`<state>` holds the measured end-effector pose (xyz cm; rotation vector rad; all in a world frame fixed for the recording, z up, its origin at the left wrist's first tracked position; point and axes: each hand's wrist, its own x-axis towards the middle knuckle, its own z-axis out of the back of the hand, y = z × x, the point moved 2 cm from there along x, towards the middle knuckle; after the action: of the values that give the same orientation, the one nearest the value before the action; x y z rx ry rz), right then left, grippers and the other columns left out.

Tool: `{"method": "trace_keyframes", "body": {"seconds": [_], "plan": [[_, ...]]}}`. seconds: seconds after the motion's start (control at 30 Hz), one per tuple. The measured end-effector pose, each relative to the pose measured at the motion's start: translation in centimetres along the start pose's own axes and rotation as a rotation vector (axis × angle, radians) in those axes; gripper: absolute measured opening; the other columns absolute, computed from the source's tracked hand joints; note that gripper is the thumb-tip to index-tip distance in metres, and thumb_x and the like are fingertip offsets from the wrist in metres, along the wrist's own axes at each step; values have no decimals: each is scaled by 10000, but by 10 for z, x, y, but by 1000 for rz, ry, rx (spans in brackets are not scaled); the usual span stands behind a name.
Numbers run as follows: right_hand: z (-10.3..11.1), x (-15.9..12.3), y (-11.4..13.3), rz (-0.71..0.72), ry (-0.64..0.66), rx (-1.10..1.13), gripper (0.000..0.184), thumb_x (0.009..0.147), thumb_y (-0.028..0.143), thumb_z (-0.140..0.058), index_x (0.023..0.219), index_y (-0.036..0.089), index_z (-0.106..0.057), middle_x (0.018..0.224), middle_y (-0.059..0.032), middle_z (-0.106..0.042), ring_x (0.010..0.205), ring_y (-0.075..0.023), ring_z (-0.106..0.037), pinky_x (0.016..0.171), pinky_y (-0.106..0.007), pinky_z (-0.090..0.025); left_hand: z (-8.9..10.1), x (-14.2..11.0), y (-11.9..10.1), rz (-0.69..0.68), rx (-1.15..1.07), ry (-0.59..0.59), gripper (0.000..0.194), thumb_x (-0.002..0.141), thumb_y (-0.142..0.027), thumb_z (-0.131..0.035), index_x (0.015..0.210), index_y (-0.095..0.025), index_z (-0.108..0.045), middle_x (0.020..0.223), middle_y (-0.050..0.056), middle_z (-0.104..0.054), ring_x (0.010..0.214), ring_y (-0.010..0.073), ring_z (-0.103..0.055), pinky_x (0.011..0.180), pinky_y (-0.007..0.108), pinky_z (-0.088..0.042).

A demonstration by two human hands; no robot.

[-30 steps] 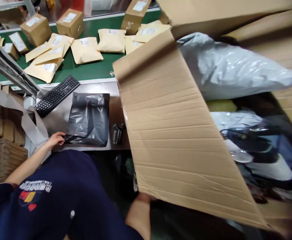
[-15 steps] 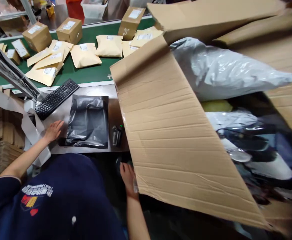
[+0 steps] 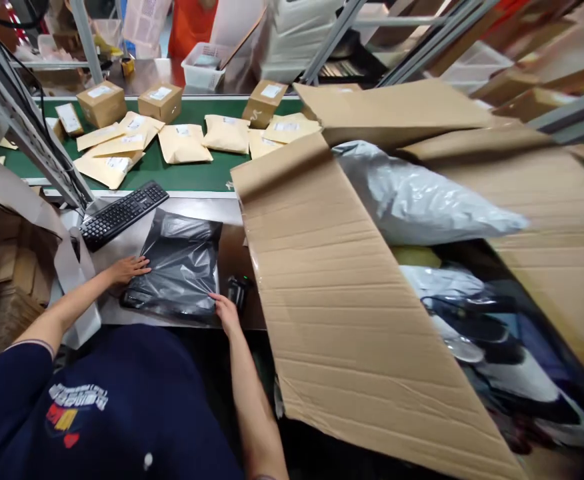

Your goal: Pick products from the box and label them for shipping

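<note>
A black plastic mailing bag (image 3: 177, 267) lies flat on the metal worktop, its surface creased and shiny. My left hand (image 3: 129, 269) rests on the bag's left edge, fingers stretched out and open. At the lower right edge of the bag, my right hand (image 3: 226, 312) is closed on its rim; the thumb is partly hidden. Just right of that hand, a small black device (image 3: 238, 292) with a green light sits on the worktop. Beyond the bag, to the upper left, is a black keyboard (image 3: 125, 213).
A big open cardboard box (image 3: 342, 287) fills the right side, with a grey-white plastic parcel (image 3: 417, 197) and other wrapped goods inside. Behind the worktop, a green conveyor (image 3: 172, 177) carries padded envelopes (image 3: 185, 145) and small boxes (image 3: 102, 105). A metal frame post (image 3: 47, 127) stands at left.
My right hand has come up from below the worktop edge to the bag's right edge. My left hand has moved right onto the bag. The camera view has tilted up.
</note>
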<state>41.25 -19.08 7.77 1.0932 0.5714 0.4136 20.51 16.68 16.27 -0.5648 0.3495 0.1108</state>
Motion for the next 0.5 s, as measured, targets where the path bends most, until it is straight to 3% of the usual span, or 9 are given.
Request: {"method": "trace_keyframes", "body": {"seconds": [0.03, 0.1, 0.2, 0.27, 0.33, 0.4, 0.5], "plan": [[3, -3, 0, 4, 28, -7, 446, 785, 268, -492, 1078, 107, -787, 918, -143, -771, 781, -244, -706, 776, -419, -608, -1, -3, 10, -31, 60, 19, 717, 737, -46, -534, 1427, -225, -616, 1618, 113, -466, 1555, 282, -348, 1299, 490, -183], [8, -7, 3, 80, 57, -103, 519, 785, 180, -506, 1239, 132, -754, 1252, -187, -724, 1053, -281, -708, 961, -470, -573, -5, -9, 25, -123, 183, 43, 756, 760, -57, -545, 1493, -243, -553, 1652, 118, -411, 1563, 296, -330, 1296, 516, -195], [7, -6, 14, 360, 85, -490, 665, 810, 54, -493, 1430, 243, -644, 1632, -134, -446, 1476, -316, -449, 1233, -562, -327, -14, -11, 38, -228, 304, 60, 823, 774, -74, -589, 1565, -261, -460, 1686, 132, -338, 1575, 326, -298, 1294, 549, -196], [1, -3, 17, 533, 140, -761, 709, 844, 29, -471, 1495, 291, -574, 1667, -105, -399, 1534, -311, -375, 1259, -598, -260, -20, -9, 41, -235, 318, 68, 825, 783, -66, -591, 1570, -271, -450, 1682, 132, -342, 1574, 333, -297, 1289, 558, -211], [-5, 1, 13, 605, 212, -876, 714, 864, 37, -464, 1525, 298, -535, 1656, -93, -415, 1534, -298, -386, 1258, -589, -274, -25, -7, 41, -201, 296, 86, 800, 795, -46, -565, 1556, -273, -472, 1670, 129, -367, 1569, 332, -310, 1280, 554, -241], [-7, 2, 6, 627, 292, -867, 697, 853, 49, -461, 1509, 265, -556, 1632, -93, -450, 1526, -299, -407, 1246, -576, -309, -26, -6, 40, -167, 244, 111, 784, 799, -33, -544, 1545, -267, -490, 1659, 123, -388, 1565, 324, -320, 1277, 538, -260], [-4, 1, -3, 578, 338, -663, 634, 816, 68, -438, 1387, 211, -674, 1493, -108, -608, 1443, -305, -524, 1208, -593, -370, -21, -11, 37, -116, 59, 115, 688, 845, -77, -523, 1506, -264, -544, 1614, 91, -470, 1538, 287, -383, 1278, 491, -278]]}}
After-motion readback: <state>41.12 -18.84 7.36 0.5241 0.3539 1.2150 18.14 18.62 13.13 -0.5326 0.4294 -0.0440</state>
